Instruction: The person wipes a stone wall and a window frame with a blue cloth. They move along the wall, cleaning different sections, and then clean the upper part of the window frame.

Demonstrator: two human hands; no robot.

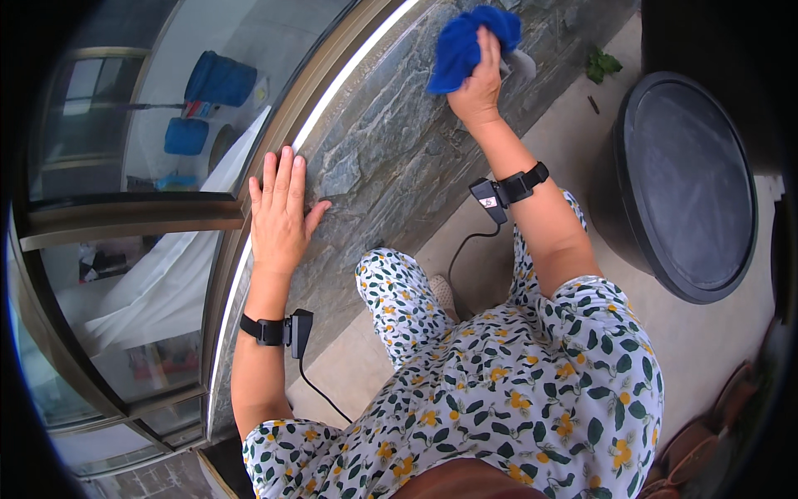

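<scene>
Against the grey slate-patterned wall tiles (374, 143), my right hand (480, 87) presses a bunched blue cloth (458, 53). A greyish-white patch (522, 65) shows beside that hand; whether it belongs to the cloth I cannot tell. My left hand (280, 206) lies flat at the window's lower edge, palm down and holding nothing. Its fingertips reach the bronze-coloured window frame (312, 103), and its thumb is spread over the tiles. Both forearms wear black straps with small cabled devices (301, 334).
A large round black tub with a lid (692, 187) stands at right on the pale floor (673, 349). A small green plant (602, 65) grows near the wall's base. Terracotta pots (692, 458) sit at lower right. Window glass (249, 37) fills the left side.
</scene>
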